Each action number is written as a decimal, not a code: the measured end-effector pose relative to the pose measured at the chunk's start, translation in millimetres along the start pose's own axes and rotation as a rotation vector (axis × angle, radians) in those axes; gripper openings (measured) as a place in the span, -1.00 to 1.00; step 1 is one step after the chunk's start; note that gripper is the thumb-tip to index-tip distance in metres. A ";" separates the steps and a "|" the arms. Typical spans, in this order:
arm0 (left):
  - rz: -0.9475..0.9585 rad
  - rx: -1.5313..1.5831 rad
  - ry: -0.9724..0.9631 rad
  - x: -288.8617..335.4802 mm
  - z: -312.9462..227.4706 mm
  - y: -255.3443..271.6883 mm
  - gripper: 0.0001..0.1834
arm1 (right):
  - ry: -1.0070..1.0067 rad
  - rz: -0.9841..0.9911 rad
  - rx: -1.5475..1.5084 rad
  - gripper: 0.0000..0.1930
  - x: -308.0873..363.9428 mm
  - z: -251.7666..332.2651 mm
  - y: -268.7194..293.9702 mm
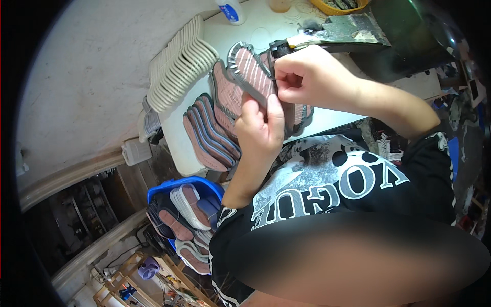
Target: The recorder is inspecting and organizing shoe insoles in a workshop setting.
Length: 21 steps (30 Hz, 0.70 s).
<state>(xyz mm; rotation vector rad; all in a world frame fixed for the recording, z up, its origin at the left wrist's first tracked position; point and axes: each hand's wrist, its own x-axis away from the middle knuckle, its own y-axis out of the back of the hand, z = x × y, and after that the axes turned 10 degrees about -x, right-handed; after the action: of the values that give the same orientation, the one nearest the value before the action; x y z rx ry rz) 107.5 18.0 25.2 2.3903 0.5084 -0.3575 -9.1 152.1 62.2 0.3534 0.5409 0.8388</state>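
My left hand [262, 123] grips a shoe sole [250, 69] with a pink, white-striped face and a dark grey rim, its thumb and fingers on the near end. Beside that sole's right edge, the fingers of my right hand [312, 77] are curled into a pinch. Whatever they hold, if anything, is too small or hidden to make out. Beneath my hands lie more pink soles with grey edges [225, 92], partly covered. A row of pink soles with blue and grey edges [204, 135] leans together left of my left hand.
A long stack of cream soles [179, 66] lies along the wall on the white table [186, 156]. A white bottle [231, 11] and yellow basket [332, 7] are at the back. A dark green machine [414, 41] stands far right. A blue basket [176, 183] full of soles sits lower left.
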 end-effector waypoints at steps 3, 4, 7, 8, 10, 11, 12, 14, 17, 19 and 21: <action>-0.096 0.011 -0.042 0.7 0.8 -5.7 -0.71 | -0.167 -0.066 -0.291 -0.88 11.4 -15.8 -4.3; -0.008 0.050 0.105 6.3 6.3 -4.1 -0.68 | -0.142 -0.077 -0.290 -0.85 14.8 -14.0 -4.2; -0.044 0.272 -0.001 2.6 16.3 -12.4 -0.76 | -0.027 -0.034 -0.237 -0.76 16.4 -9.6 3.9; -0.088 0.328 0.077 3.6 10.1 -19.7 -0.77 | 0.038 -0.026 -0.177 -0.77 16.9 -18.3 2.4; 0.017 0.174 0.090 3.0 -3.4 -4.5 -0.70 | 0.095 0.046 -0.051 -0.79 14.0 -11.2 5.7; -0.004 0.048 -0.002 1.2 -16.2 -4.5 -0.64 | 0.069 0.093 0.028 -0.80 14.2 -3.7 10.2; -0.029 0.037 -0.017 -2.7 -20.2 -8.5 -0.63 | 0.032 0.110 0.110 -0.81 13.5 5.0 13.8; -0.038 0.030 -0.030 -6.1 -22.2 -12.7 -0.62 | 0.055 0.109 0.235 -0.77 17.5 12.4 7.8; 0.052 -0.032 0.086 -13.6 -15.1 -15.7 -0.61 | 0.130 -0.116 0.183 -0.81 17.7 3.7 2.4; 0.011 0.382 0.276 -12.8 -3.8 -19.3 -0.58 | -0.029 -0.190 -0.256 -0.83 16.8 2.5 10.1; -0.006 0.315 0.248 -15.3 -6.8 -25.6 -0.62 | 0.107 -0.385 -0.236 -0.87 24.7 -17.8 2.6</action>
<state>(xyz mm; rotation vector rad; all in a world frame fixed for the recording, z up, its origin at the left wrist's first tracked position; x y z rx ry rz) 83.3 36.4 22.1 2.7588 0.6079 -0.1511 -7.5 174.4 41.5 -0.0152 0.5797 0.5422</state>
